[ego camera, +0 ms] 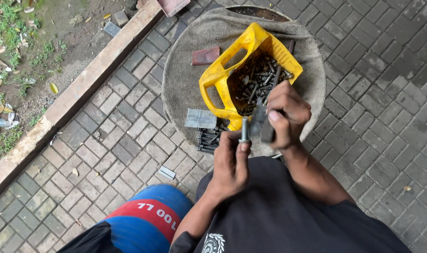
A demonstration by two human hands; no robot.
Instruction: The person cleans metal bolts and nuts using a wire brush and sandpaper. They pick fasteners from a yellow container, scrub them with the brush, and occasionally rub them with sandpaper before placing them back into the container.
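Pinched between thumb and fingers, one grey steel bolt (244,130) stands upright in the left hand (231,164), its grip clenched around the lower shank. Just right of it, the right hand (286,115) is closed on a dark flat tool (261,124), blurred, that touches the bolt's side. Both hands hover above a round table covered in coarse burlap (185,79). Beyond them, one yellow plastic container (225,70) with cut-out sides lies tilted, heaped with dark bolts and nuts (258,82). A row of dark bolts (209,139) lies at the table's near edge, beside one grey metal plate (200,118); one rusty brown plate (205,55) lies farther off. A blue and red drum (145,218) stands near left on the brick paving (120,136).
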